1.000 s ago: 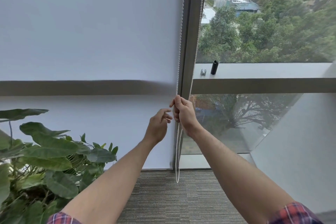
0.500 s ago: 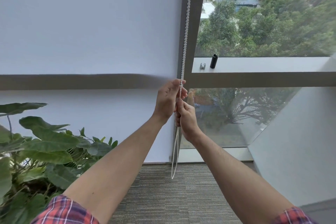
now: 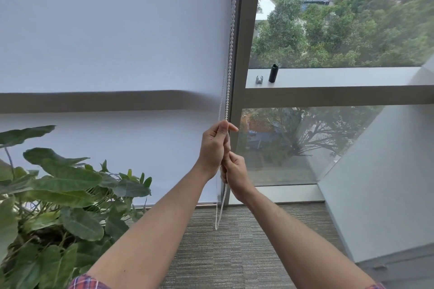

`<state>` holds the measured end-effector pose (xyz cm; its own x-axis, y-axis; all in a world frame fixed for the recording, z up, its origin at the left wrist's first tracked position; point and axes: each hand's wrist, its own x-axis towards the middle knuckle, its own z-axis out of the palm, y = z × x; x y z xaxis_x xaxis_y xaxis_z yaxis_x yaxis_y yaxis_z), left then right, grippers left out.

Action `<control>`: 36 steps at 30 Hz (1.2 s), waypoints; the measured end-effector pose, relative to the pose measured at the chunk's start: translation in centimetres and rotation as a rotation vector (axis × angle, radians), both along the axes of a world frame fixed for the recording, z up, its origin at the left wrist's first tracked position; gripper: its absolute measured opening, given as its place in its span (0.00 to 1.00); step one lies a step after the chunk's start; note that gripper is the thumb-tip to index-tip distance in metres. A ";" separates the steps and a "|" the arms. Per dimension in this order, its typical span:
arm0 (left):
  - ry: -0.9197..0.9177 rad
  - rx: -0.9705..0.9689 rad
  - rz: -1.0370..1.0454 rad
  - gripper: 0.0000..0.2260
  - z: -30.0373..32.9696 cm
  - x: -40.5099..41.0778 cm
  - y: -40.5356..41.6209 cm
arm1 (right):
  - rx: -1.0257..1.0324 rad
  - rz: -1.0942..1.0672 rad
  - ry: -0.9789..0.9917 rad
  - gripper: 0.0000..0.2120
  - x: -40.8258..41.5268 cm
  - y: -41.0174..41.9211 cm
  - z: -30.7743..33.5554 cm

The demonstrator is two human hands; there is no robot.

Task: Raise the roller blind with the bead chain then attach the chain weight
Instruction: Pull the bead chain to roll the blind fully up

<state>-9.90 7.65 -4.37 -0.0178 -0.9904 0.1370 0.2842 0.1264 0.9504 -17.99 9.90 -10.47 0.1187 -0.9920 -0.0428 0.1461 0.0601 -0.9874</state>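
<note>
A white roller blind (image 3: pixel 112 30) covers the left window pane down to near the floor. Its white bead chain (image 3: pixel 231 42) hangs along the grey window frame (image 3: pixel 242 30), and the chain's loop ends just above the carpet. My left hand (image 3: pixel 215 148) is shut on the chain at mid height. My right hand (image 3: pixel 236 175) grips the same chain directly below the left hand. A black cylindrical chain weight (image 3: pixel 273 73) stands on the window ledge (image 3: pixel 340 77) to the right, with a small grey clip (image 3: pixel 259 79) beside it.
A large leafy potted plant (image 3: pixel 58 195) fills the lower left. Grey carpet (image 3: pixel 234 253) covers the floor. A grey slanted wall panel (image 3: pixel 387 171) rises on the right. Trees and buildings show through the uncovered right pane.
My left hand went from open beside the chain to gripping it above my right hand. Both hands then shifted slightly lower on the chain.
</note>
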 end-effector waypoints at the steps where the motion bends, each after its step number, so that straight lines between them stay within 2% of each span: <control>1: 0.003 -0.002 0.012 0.15 -0.2 0.1 0.2 | 0.007 0.011 0.018 0.20 -0.1 0.2 0.0; 5: 0.007 -0.009 0.038 0.17 -0.3 -0.2 1.1 | 0.009 0.121 0.079 0.17 -1.6 0.7 0.0; 7: 0.037 -0.011 0.028 0.18 -0.2 -0.4 1.4 | 0.002 0.223 0.161 0.07 -3.1 0.4 0.8; 8: 0.046 -0.010 0.018 0.18 -0.3 -0.5 1.7 | -0.008 0.263 0.167 0.06 -3.8 0.1 1.5; 10: 0.023 0.012 0.008 0.18 -1.3 -0.8 2.5 | 0.007 0.233 0.082 0.28 -5.0 -0.9 3.8; 11: -0.014 0.041 0.012 0.17 -2.1 -1.0 3.1 | 0.008 0.203 0.009 0.32 -5.2 -1.3 5.2; 14: -0.129 0.158 0.002 0.17 -6.2 -1.0 5.5 | -0.049 0.172 -0.228 0.28 -4.8 -2.0 9.0; 17: -0.174 0.287 -0.041 0.18 -10.3 -0.6 8.1 | -0.105 0.187 -0.312 0.22 -3.2 -1.5 11.2; 20: -0.197 0.352 -0.043 0.19 -12.1 -0.5 9.3 | -0.172 0.160 -0.305 0.24 -1.2 -0.5 11.6; 25: -0.196 0.365 -0.023 0.18 -11.7 -0.6 8.6 | -0.242 -0.044 -0.258 0.29 0.3 0.2 10.8; 32: -0.259 0.370 -0.039 0.17 -11.3 -1.2 8.1 | -0.344 -0.246 -0.057 0.27 0.5 -0.3 10.7; 36: -0.300 0.360 -0.110 0.18 -11.1 -1.0 8.0 | -0.377 -0.284 0.013 0.26 -0.1 -0.8 10.4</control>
